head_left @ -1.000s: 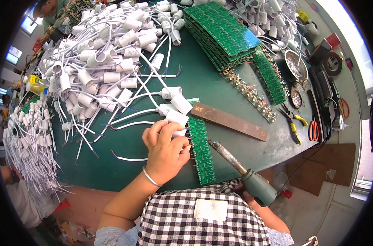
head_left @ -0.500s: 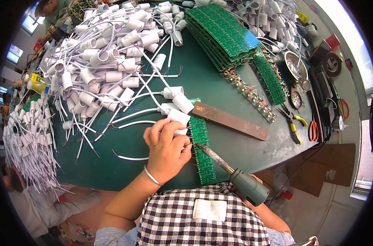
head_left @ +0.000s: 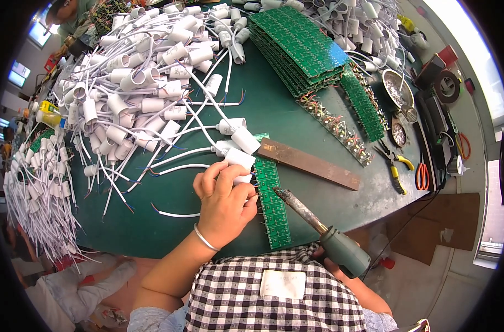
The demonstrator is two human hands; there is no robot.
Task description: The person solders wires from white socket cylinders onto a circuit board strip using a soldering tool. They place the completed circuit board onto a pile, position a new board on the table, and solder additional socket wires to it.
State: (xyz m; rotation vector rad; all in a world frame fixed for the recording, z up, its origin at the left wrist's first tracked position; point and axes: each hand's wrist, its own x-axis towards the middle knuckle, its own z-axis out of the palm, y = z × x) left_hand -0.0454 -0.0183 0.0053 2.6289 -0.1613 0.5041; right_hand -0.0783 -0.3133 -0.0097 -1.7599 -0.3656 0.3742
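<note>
My left hand [head_left: 224,196] is closed, its fingers curled around a white lamp socket [head_left: 242,179] at the left edge of a narrow green circuit board [head_left: 273,207]. Thin wires show between the fingertips and the board, partly hidden. More white sockets [head_left: 245,140] lie just beyond the fingers, touching the board's far part. My right hand [head_left: 330,266], mostly hidden behind the handle, grips a soldering iron [head_left: 340,249]. The iron's dark tip is above the board's right edge, apart from the left fingertips. A brown flat bar [head_left: 310,164] lies across the far end of the board.
A large heap of white sockets with cables [head_left: 135,83] covers the table's left. Stacked green boards [head_left: 299,41] stand at the back, beside a populated board strip [head_left: 340,130]. Pliers [head_left: 394,166], orange-handled scissors [head_left: 422,177] and a metal bowl [head_left: 396,88] are at the right.
The soldering iron has moved slightly right, its tip drawing away from the left fingertips. My left hand stays almost in place on the socket.
</note>
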